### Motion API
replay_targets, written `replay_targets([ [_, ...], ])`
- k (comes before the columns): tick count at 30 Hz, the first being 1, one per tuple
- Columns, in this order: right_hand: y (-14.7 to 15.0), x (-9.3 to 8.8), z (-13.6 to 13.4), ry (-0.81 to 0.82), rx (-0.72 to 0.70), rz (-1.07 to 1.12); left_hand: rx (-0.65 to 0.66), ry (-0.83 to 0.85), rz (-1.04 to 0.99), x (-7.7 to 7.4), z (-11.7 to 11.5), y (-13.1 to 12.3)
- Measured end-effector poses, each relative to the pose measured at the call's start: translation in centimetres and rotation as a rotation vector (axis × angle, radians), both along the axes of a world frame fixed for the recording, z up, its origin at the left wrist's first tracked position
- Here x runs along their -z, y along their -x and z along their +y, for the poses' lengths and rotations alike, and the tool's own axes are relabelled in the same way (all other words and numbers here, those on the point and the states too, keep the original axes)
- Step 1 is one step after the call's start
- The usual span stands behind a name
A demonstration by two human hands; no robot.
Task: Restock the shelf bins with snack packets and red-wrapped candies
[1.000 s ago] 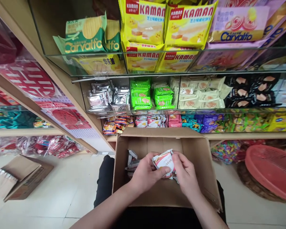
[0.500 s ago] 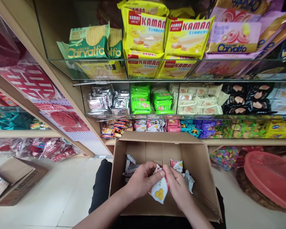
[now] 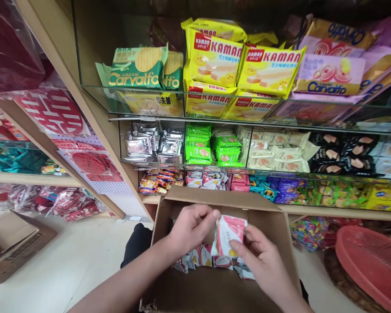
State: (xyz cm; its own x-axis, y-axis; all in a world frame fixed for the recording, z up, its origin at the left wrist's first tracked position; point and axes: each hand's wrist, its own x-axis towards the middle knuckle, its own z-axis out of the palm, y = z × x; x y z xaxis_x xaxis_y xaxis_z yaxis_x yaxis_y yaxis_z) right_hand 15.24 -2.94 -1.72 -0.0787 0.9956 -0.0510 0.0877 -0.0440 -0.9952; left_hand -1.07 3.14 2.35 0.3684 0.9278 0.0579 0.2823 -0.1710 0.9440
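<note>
My right hand [image 3: 263, 258] grips a small pink and white snack packet [image 3: 230, 234] by its right side, thumb across the front. My left hand [image 3: 192, 228] is closed in a pinch at the packet's upper left corner. The packet is held upright above an open cardboard box [image 3: 221, 289]. Several similar packets [image 3: 205, 255] lie inside the box, below my hands and partly hidden by them.
Ahead, glass-fronted shelves hold yellow wafer packs [image 3: 215, 56], green packs [image 3: 198, 148] and a low row of pink and white packets [image 3: 211, 180]. Another cardboard box [image 3: 22, 256] stands on the floor at left. A red plastic basket [image 3: 368, 261] is at right.
The packet has been raised and turned, its printed front now upright. My left fingers have shifted to its corner, my right hand to its right side. More packets show in the box.
</note>
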Motion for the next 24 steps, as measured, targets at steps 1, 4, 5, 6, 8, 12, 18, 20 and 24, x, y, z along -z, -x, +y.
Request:
replay_targets([
  [1,-0.8,-0.3,0.7,-0.037,0.035,-0.072,0.030,-0.153,0.134,-0.5,0.9,0.4],
  [4,-3.9,-0.9,3.7,-0.203,0.183,-0.386,0.087,-0.503,0.534,-1.0,3.9,1.8],
  [5,-4.9,-1.0,5.0,-0.265,0.214,-0.503,0.104,-0.517,0.670,-0.8,4.8,2.1],
  [6,-5.8,-1.1,6.4,-0.324,0.227,-0.616,0.149,-0.495,0.797,-0.4,5.6,2.4],
  [8,-7.1,-1.1,9.0,-0.419,0.198,-0.816,0.253,-0.421,0.990,0.7,6.6,2.6],
  [12,-6.6,-0.6,13.4,-0.448,-0.032,-1.100,0.355,-0.412,1.096,1.9,7.5,2.8],
  [18,-2.6,1.2,18.9,-0.264,-0.269,-1.220,0.344,-0.440,1.063,2.0,8.7,3.1],
  [20,-1.5,2.1,20.3,-0.293,-0.352,-1.218,0.323,-0.433,1.063,2.1,8.9,3.1],
  [24,-0.2,3.6,22.2,-0.361,-0.501,-1.226,0.308,-0.403,1.086,2.5,9.2,2.8],
])
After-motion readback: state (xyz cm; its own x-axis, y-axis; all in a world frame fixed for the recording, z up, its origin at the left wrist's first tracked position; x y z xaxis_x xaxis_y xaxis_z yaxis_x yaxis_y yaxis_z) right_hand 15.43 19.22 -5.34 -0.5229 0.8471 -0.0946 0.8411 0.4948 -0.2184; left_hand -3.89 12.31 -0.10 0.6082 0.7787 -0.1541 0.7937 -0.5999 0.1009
